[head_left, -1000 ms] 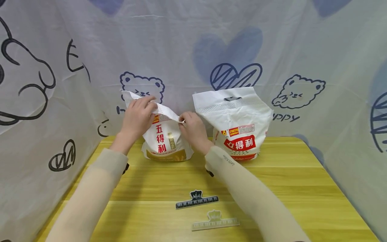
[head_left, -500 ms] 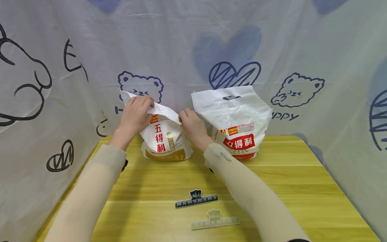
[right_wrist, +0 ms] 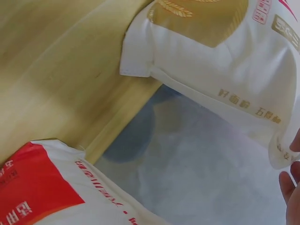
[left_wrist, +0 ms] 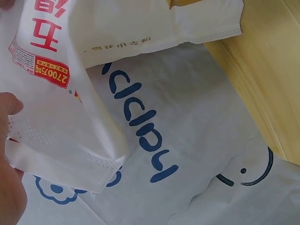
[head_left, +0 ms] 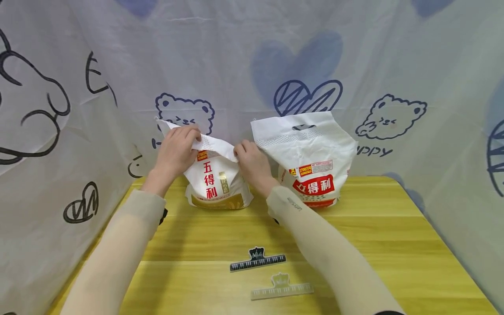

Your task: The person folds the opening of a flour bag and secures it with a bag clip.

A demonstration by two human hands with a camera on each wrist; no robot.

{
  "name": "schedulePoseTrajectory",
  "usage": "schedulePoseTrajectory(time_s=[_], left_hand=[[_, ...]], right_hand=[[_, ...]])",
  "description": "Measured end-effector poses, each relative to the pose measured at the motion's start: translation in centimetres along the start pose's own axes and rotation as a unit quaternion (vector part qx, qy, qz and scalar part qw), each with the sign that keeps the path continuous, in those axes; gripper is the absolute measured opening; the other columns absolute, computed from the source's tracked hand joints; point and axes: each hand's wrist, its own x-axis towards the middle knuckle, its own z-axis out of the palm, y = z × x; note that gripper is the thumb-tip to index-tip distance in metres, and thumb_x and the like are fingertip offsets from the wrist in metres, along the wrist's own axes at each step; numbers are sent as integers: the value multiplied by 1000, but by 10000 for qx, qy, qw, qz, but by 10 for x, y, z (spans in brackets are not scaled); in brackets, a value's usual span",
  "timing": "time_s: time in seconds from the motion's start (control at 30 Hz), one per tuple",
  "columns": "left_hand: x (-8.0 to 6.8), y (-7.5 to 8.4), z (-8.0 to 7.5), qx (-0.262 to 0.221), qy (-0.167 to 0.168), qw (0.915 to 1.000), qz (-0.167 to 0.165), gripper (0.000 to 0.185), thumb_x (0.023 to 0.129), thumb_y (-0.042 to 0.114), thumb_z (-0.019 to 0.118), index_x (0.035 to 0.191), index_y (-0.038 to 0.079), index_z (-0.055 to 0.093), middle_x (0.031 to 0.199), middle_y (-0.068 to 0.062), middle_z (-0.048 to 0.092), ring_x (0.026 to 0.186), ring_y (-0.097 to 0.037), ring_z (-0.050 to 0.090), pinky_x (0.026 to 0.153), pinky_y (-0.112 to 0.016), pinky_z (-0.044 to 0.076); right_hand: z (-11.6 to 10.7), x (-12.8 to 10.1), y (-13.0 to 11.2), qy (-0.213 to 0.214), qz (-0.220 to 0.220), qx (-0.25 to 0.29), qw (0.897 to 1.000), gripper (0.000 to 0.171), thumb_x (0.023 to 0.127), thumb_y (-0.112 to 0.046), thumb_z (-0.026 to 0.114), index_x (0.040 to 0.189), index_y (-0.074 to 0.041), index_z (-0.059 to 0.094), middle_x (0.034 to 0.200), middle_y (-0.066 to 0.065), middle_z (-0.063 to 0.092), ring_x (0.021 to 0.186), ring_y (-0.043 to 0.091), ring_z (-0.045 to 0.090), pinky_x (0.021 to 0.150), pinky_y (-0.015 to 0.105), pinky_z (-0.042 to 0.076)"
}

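In the head view a white flour bag [head_left: 220,179] with red lettering and a gold base stands upright at the back left of the table. My left hand [head_left: 177,146] grips its top edge left of the middle, fingers over the rim. A loose corner of the bag sticks up beyond that hand. At the top's right end my right hand [head_left: 253,164] pinches the edge. The left wrist view has the left thumb [left_wrist: 9,105] against the white top band. Fingertips of the right hand [right_wrist: 288,183] hold the bag's corner at the right wrist view's edge.
A second flour bag [head_left: 315,162], with a red label and a cut-out handle, stands close to the right of the first. Nearer on the wooden table [head_left: 393,253] lie a black piano-key clip [head_left: 257,261] and a pale one [head_left: 281,288]. A printed cloth [head_left: 236,52] hangs behind.
My right hand has risen slightly at the bag's right corner, and more of the white top band shows beside it. The left hand keeps its hold. The other bag and clips stay put.
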Motion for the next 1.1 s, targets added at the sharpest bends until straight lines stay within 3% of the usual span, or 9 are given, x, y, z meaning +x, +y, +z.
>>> schedulePoseTrajectory(time_s=[0.13,0.27,0.4,0.53,0.67,0.87,1.1], left_hand=[[-3,-2,-1,-174,61,9998,76,31,82,-5,77,108,2,61,138,-17,62,133,-36,54,118,-51,39],[-5,-4,-3,-349,10,9993,112,34,88,19,84,108,3,61,143,-19,59,134,-38,52,119,-53,37],[-3,-6,-4,-548,-136,9984,-97,32,100,31,70,111,3,62,144,-19,58,135,-40,52,119,-55,35],[1,-8,-3,-839,-72,9949,-563,27,105,24,58,119,1,63,139,-20,62,131,-42,54,118,-56,36],[3,-8,-2,-1134,-23,9886,-986,31,106,22,58,129,2,61,135,-19,64,132,-42,53,118,-56,36],[6,-7,-3,-1440,-118,9814,-1267,33,107,22,58,136,5,59,140,-17,62,137,-40,50,121,-56,32],[10,-11,-4,-1602,-25,9786,-1293,26,105,19,63,127,6,66,132,-15,68,130,-37,56,125,-54,25]], right_hand=[[0,-4,-1,-35,112,79,9999,23,86,-2,75,106,-2,66,111,14,64,95,28,64,78,36,60],[0,-5,-4,-418,401,435,9974,37,92,-26,76,117,-2,62,119,14,64,94,27,66,77,37,60],[-1,-3,-8,-899,1169,1231,9814,51,103,-41,62,136,-2,54,130,14,63,108,29,67,93,40,59],[-2,2,-10,-806,1749,2120,9581,47,110,-31,50,147,-2,46,141,17,60,128,32,60,113,42,48],[1,5,-10,-616,1836,2550,9474,40,110,-17,49,146,0,49,142,19,60,131,32,58,116,40,44],[5,5,-8,-629,1878,2596,9452,35,109,-11,50,143,0,55,142,17,61,132,30,58,116,39,44],[4,7,-10,-527,2115,2373,9467,27,107,-10,57,132,-2,65,130,14,70,120,29,66,106,39,53]])
